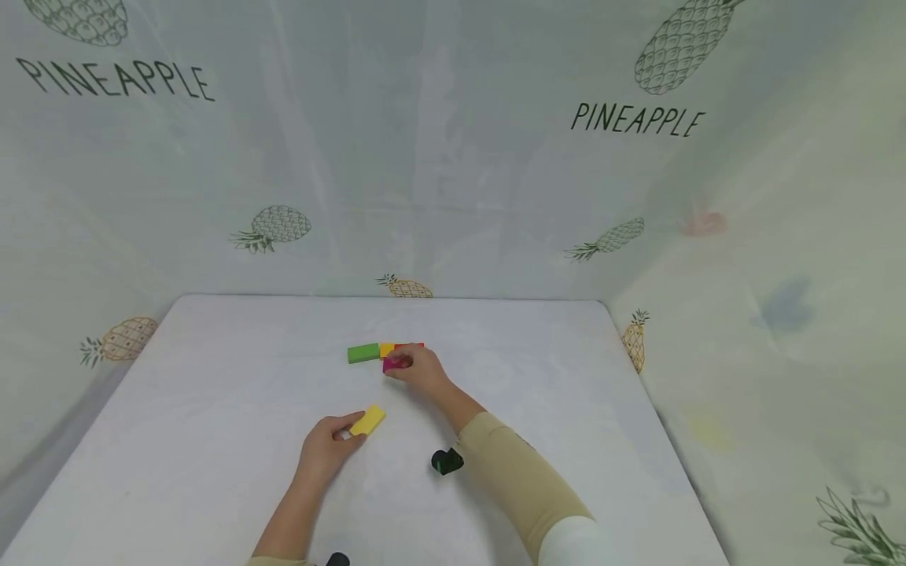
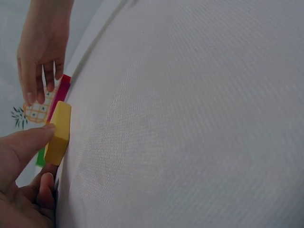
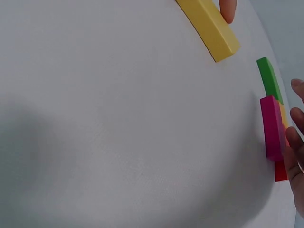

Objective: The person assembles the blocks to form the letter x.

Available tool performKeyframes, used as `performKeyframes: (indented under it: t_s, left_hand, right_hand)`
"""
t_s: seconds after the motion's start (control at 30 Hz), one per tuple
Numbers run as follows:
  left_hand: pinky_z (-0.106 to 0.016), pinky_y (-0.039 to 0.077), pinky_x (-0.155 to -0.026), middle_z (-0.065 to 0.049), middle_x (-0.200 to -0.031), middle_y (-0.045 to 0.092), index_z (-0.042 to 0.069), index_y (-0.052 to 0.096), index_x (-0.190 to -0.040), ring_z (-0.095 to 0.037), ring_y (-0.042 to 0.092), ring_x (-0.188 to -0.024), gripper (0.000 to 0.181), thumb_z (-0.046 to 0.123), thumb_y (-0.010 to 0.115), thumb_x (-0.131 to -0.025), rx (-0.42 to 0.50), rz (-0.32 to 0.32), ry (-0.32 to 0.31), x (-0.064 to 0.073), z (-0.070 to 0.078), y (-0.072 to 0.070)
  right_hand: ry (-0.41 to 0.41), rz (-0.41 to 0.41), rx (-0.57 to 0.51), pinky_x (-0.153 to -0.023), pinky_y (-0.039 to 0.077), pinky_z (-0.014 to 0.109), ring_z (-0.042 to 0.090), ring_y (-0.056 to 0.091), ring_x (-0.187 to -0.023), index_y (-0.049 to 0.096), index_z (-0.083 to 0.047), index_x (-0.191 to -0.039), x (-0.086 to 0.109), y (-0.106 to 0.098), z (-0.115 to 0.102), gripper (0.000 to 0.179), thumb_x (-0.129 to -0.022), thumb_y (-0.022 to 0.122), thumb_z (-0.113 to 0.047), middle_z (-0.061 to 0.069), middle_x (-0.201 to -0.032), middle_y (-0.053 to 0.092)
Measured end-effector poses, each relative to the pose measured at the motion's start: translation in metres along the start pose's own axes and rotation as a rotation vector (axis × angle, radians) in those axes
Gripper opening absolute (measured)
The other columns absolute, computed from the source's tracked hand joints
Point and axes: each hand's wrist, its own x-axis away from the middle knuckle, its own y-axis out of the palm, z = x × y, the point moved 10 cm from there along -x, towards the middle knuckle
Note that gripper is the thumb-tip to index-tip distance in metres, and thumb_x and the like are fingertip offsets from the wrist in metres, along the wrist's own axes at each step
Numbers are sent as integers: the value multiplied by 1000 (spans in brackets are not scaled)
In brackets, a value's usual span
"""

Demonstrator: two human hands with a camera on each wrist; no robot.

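My left hand (image 1: 328, 448) pinches a yellow rectangular block (image 1: 368, 420) between thumb and fingers, low over the white table. In the left wrist view that block (image 2: 59, 133) is tilted up, with the thumb on its side. Farther forward, my right hand (image 1: 422, 371) is at a magenta block (image 3: 271, 128), its fingers loosely spread and close beside it. The magenta block lies along the front of a row made of a green block (image 1: 364, 353), an orange-yellow block (image 1: 386, 350) and a red block (image 3: 280, 171). In the head view the right hand partly covers the red and magenta blocks.
The white table (image 1: 212, 377) reaches back to a curtain (image 1: 453, 157) printed with pineapples. A small black object (image 1: 447, 461) shows beside the right sleeve (image 1: 524, 479), and another black object (image 1: 338, 559) by the left forearm at the bottom edge.
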Motion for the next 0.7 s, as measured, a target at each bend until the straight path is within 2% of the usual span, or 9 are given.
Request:
performKeyframes:
  t_s: [0.2,0.5,0.7]
  left_hand:
    - [-33,37,-61,-8,-102,58,15,68,-126,-21,45,-78,44,12,76,-83,-4,-9,-1,-1,0,1]
    - [-32,37,-60,-6,-97,55,17,68,-125,-21,44,-77,43,12,76,-83,3,3,-14,-2,-1,1]
    - [-31,37,-60,-6,-95,55,16,69,-125,-21,44,-77,42,12,76,-84,-4,1,-11,-1,-2,0]
  right_hand:
    - [4,9,25,-77,48,22,12,53,-88,72,-15,-111,-10,-2,2,29,-85,78,-23,-6,-99,61]
    - [22,15,95,-86,48,26,12,54,-98,72,-19,-113,-27,-7,-4,27,-86,76,-21,-6,-106,61]
    - [23,1,142,-86,48,25,12,54,-97,72,-21,-112,-34,-3,-2,26,-87,75,-20,-6,-105,60]
